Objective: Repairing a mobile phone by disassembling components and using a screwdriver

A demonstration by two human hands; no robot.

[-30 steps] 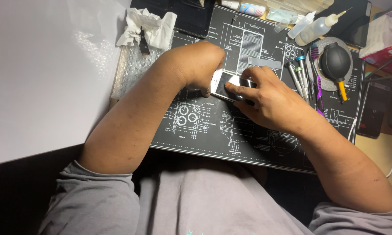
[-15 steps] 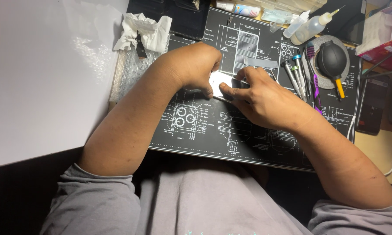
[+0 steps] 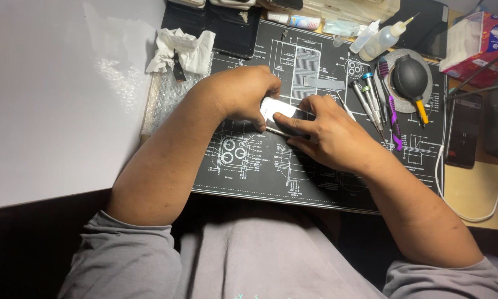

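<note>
Both hands working a small phone over the black repair mat

Left hand [image 3: 242, 94] is curling over the top end of the phone [image 3: 279, 111], fingers closed around its edge and hiding much of it; right hand [image 3: 329, 133] is pressing in from the other side, fingers narrow, forefinger lying flat across the pale glossy face. The phone is sitting just above the middle of the mat [image 3: 315, 182], which is covering the worktop [image 3: 476, 191]. To the right, near the right hand but apart from it, a row of precision screwdrivers [image 3: 371, 99] is lying beside a black rubber air blower [image 3: 410, 80]. A crumpled white tissue [image 3: 182, 50] is resting on bubble wrap [image 3: 169, 94] at the mat's left edge
</note>
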